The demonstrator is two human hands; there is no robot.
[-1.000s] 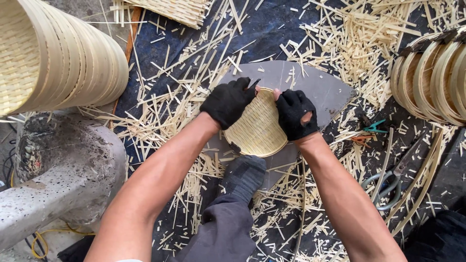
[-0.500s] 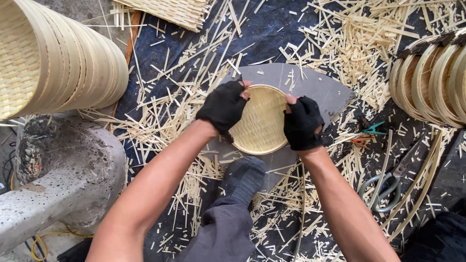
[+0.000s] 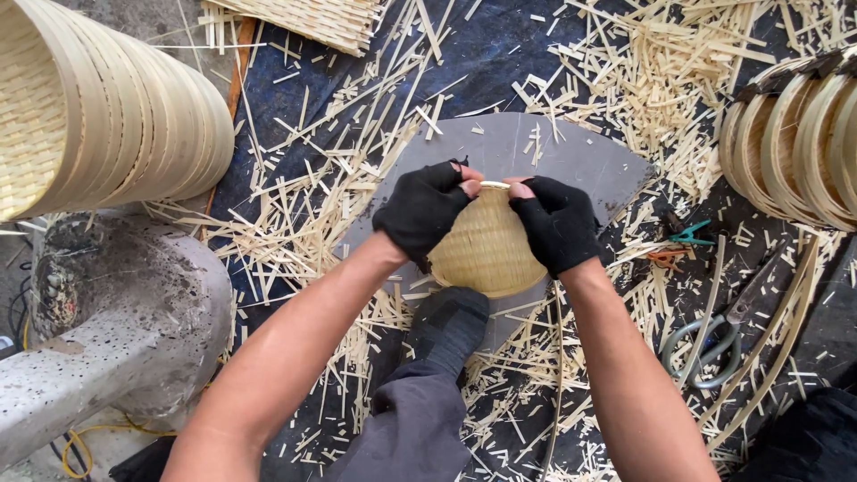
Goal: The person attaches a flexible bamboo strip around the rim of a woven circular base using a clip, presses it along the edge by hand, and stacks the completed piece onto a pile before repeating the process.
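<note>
We look down on a dark blue ground sheet (image 3: 500, 54) strewn almost everywhere with pale bamboo offcuts (image 3: 295, 223); bare patches of it are few and lie mostly along the top middle. At the left edge a long stack of woven bamboo baskets (image 3: 107, 116) lies on its side above a grey speckled stone block (image 3: 116, 339). At the right edge a second stack of bamboo rims (image 3: 794, 143) crowds in, so the free room is the middle strip. There a grey flat board (image 3: 580, 152) lies with its far edge fairly clear of scraps.

Above the board we hold a small round woven basket (image 3: 486, 250), tilted with its rim towards the far side. Our left hand (image 3: 424, 210) and right hand (image 3: 558, 223), both in black fingerless gloves, are clamped on either side of it, bare fingertips (image 3: 469, 178) nearly meeting at the top rim. Our knee in grey trousers (image 3: 428, 402) sits just beneath the basket.

To the right, well apart from the hands, lie grey-handled scissors (image 3: 714, 339), and nearer the board a small green clamp (image 3: 692, 234).
</note>
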